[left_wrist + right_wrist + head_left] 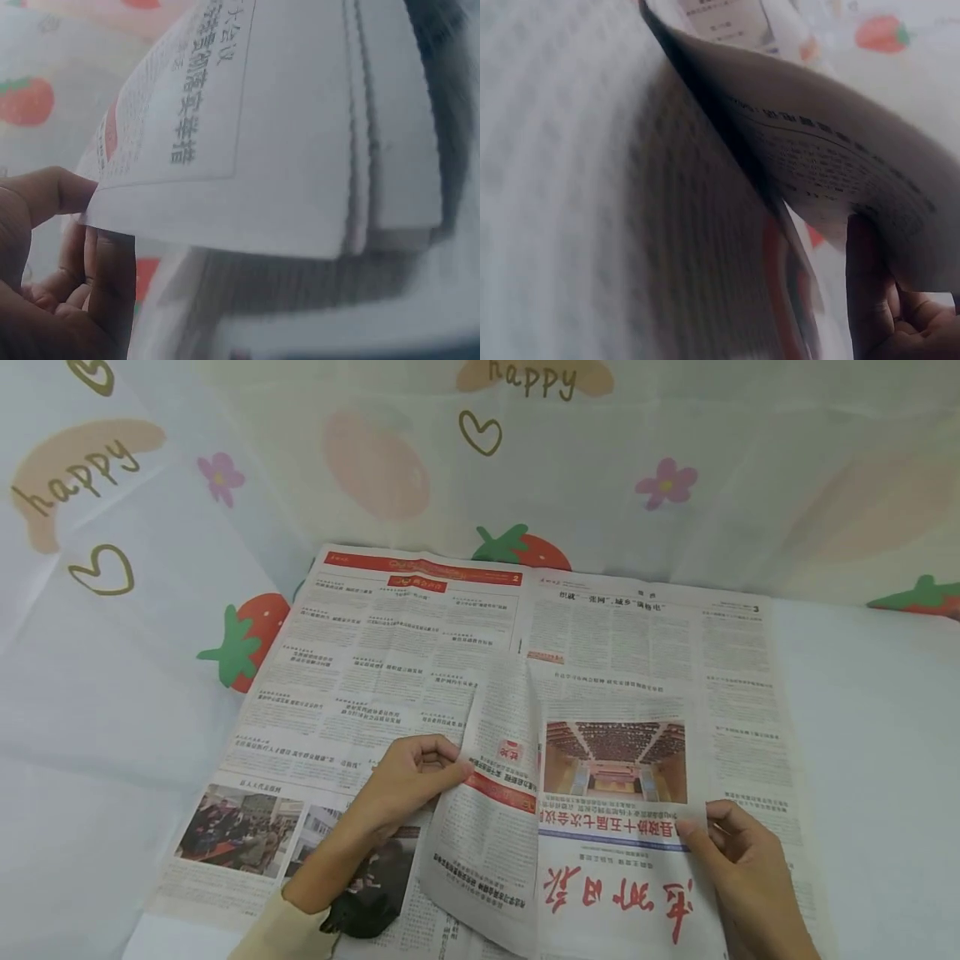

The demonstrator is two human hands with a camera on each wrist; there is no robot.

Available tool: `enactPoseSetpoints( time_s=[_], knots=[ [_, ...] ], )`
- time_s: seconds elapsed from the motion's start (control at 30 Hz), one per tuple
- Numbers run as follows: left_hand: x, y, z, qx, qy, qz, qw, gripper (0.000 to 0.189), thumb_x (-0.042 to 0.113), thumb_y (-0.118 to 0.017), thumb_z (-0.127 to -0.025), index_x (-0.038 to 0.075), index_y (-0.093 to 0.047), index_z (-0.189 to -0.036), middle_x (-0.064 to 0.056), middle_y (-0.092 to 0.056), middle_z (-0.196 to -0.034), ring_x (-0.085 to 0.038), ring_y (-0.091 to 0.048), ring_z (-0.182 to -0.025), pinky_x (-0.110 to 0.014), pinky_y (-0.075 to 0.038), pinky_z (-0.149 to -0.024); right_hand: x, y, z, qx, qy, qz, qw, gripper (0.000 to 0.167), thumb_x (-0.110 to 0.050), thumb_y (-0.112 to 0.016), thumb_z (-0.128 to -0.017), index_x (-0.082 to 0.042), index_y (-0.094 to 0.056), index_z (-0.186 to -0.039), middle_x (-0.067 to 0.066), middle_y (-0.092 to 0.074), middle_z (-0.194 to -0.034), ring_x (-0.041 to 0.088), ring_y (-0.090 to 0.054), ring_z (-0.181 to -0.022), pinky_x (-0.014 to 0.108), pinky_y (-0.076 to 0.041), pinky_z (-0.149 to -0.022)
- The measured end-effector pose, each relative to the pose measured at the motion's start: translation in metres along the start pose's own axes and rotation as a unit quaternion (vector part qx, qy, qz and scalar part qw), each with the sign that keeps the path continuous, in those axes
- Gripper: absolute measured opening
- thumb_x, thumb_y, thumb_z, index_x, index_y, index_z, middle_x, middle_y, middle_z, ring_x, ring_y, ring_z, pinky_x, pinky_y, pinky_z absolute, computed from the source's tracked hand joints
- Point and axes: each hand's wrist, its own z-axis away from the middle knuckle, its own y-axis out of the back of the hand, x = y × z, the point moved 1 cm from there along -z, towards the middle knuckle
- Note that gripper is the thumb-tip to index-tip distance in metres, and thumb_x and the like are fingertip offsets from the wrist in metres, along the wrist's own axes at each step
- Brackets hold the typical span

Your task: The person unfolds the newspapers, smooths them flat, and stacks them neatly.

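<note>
A folded section of newspaper point(611, 847) stands partly raised over a larger spread newspaper point(360, 693). My left hand point(408, 781) pinches its left edge between thumb and fingers; the left wrist view shows the thumb on one side of the sheet point(292, 150) and curled fingers on the other. At the opposite edge, my right hand point(750, 872) pinches the paper, and its thumb presses the sheet point(825, 142) in the right wrist view. Red headline characters and a hall photo on this section appear upside down. The section bends along a vertical crease between the hands.
The spread newspaper lies beneath both hands on a white cloth point(885, 718) printed with strawberries. Behind it rises a patterned cloth backdrop point(570, 460). A black band point(367, 914) is at the left wrist, by the cream sleeve point(288, 935).
</note>
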Motion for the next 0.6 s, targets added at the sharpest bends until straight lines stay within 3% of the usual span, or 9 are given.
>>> enactPoseSetpoints(
  time_s=[0.2, 0.33, 0.43, 0.6],
  knots=[
    [-0.012, 0.009, 0.001, -0.004, 0.001, -0.013, 0.9999, 0.025, 0.013, -0.073, -0.099, -0.009, -0.068, -0.109, 0.001, -0.076, -0.084, -0.013, -0.074, -0.071, -0.028, -0.06, -0.063, 0.009, 0.024, -0.002, 0.01, -0.04, -0.023, 0.9989, 0.042, -0.032, -0.071, -0.103, -0.003, -0.057, -0.13, -0.018, -0.077, -0.097, 0.018, -0.079, -0.079, 0.037, -0.065, -0.065],
    [-0.014, 0.008, 0.001, -0.016, 0.002, -0.025, 0.9996, 0.026, 0.015, -0.073, -0.099, -0.008, -0.068, -0.11, -0.001, -0.077, -0.087, -0.013, -0.074, -0.07, -0.028, -0.06, -0.061, 0.02, 0.039, -0.002, 0.013, -0.069, -0.051, 0.9962, 0.031, -0.031, -0.073, -0.102, -0.011, -0.061, -0.123, -0.017, -0.078, -0.096, 0.02, -0.079, -0.077, 0.04, -0.065, -0.063],
    [-0.015, 0.007, 0.001, -0.023, 0.007, -0.038, 0.999, 0.025, 0.016, -0.073, -0.099, -0.006, -0.069, -0.111, -0.002, -0.077, -0.089, -0.014, -0.074, -0.07, -0.029, -0.061, -0.061, 0.028, 0.05, -0.001, 0.027, -0.083, -0.024, 0.9959, 0.031, -0.033, -0.072, -0.102, -0.011, -0.062, -0.122, -0.02, -0.076, -0.092, 0.018, -0.079, -0.075, 0.038, -0.065, -0.063],
    [-0.017, 0.007, 0.001, -0.029, 0.014, -0.065, 0.9974, 0.027, 0.018, -0.077, -0.098, -0.004, -0.071, -0.111, -0.005, -0.078, -0.091, -0.013, -0.073, -0.069, -0.032, -0.063, -0.062, 0.037, 0.066, 0.0, 0.041, -0.108, 0.066, 0.9911, 0.054, -0.043, -0.064, -0.105, -0.002, -0.051, -0.139, -0.031, -0.069, -0.086, 0.012, -0.078, -0.076, 0.035, -0.065, -0.066]
  ],
)
